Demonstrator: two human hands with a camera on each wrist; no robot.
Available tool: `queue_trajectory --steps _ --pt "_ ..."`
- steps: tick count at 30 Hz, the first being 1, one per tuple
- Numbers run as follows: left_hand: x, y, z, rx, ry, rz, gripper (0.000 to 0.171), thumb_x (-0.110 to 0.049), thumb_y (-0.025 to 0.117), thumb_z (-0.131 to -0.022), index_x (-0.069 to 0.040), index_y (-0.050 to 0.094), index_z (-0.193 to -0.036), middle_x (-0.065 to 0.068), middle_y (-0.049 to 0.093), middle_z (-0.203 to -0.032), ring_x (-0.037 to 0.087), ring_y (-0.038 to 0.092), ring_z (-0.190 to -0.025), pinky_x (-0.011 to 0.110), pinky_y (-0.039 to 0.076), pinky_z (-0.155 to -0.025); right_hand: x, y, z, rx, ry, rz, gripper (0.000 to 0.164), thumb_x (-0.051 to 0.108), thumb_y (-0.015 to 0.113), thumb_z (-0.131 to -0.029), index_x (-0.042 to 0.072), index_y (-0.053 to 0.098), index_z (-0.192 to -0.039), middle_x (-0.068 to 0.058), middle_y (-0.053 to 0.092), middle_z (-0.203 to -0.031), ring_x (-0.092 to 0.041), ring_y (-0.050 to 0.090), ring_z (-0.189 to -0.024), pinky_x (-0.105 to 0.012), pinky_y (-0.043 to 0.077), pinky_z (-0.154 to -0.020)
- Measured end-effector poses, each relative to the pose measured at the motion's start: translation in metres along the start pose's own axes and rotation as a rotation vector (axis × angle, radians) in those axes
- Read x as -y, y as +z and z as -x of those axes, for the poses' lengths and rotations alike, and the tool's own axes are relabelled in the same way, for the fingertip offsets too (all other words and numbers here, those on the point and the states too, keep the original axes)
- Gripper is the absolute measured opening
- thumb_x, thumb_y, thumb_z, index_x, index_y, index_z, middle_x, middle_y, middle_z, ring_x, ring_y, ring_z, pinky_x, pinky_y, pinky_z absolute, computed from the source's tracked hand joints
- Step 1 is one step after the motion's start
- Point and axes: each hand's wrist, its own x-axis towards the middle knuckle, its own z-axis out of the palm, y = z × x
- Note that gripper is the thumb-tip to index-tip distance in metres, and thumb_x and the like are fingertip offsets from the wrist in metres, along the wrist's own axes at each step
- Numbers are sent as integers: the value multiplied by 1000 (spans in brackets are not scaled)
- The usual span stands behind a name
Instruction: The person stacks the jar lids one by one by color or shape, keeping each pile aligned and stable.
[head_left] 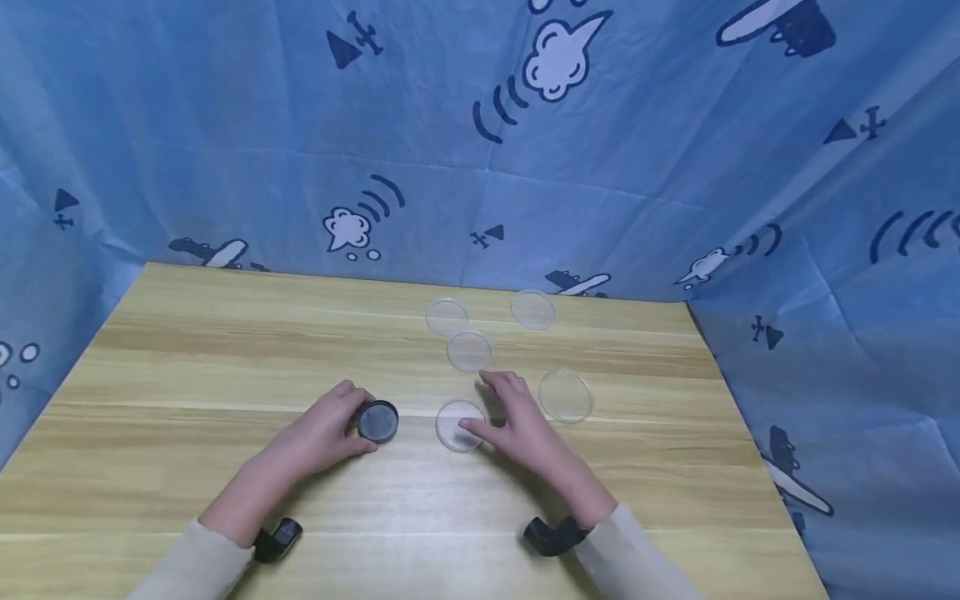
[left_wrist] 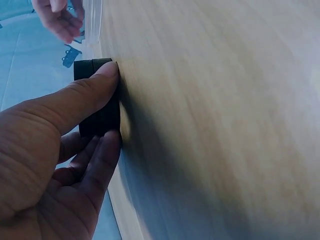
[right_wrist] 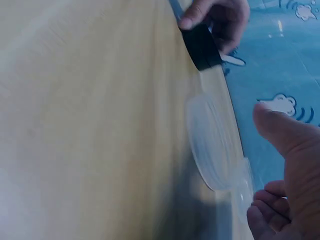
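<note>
A short black cylinder with a seam round its side and a raised rim, like a small round container (head_left: 377,422), stands on the wooden table. My left hand (head_left: 330,429) holds it, thumb on the near side and fingers on the far side. In the left wrist view that container (left_wrist: 100,110) sits between thumb and fingertips. To its right lies a clear shallow dish like a petri dish (head_left: 455,435). My right hand (head_left: 521,425) hovers at this dish, thumb over it in the head view, fingers spread apart. The right wrist view shows a gap between the hand and the dish (right_wrist: 207,142).
Behind the hands lie more clear round dishes: one (head_left: 470,352) in the middle, one (head_left: 447,317) behind it, one (head_left: 533,309) at the back edge. Another clear dish (head_left: 566,396) is right of my right hand. A blue patterned curtain (head_left: 420,167) borders the table.
</note>
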Motion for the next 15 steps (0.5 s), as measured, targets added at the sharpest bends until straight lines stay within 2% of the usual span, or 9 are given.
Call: queue_trajectory --steps 2,5,15 --pt "-1 -1 0 1 -3 -2 45 -14 91 -78 -1 68 -115 4 59 -98 12 54 -87 37 53 -83 -3 -3 -5 -47 -13 -4 77 32 84 -88 -3 50 -148 -21 56 -144 -37 51 -138 -54 43 -118" --pt "-1 -1 0 3 -6 0 45 -15 91 -79 -2 68 -115 3 59 -98 12 54 -87 36 53 -83 -6 -9 -13 -73 3 -5 79 31 83 -90 -4 47 -151 -24 51 -148 -39 47 -142 -56 40 -120" --pt "-3 -1 0 0 -9 3 46 -15 91 -78 -1 68 -115 4 59 -98 12 54 -87 36 52 -82 -16 -18 -37 -48 97 26 90 37 80 -92 -4 35 -158 -26 41 -156 -42 39 -147 -59 36 -122"
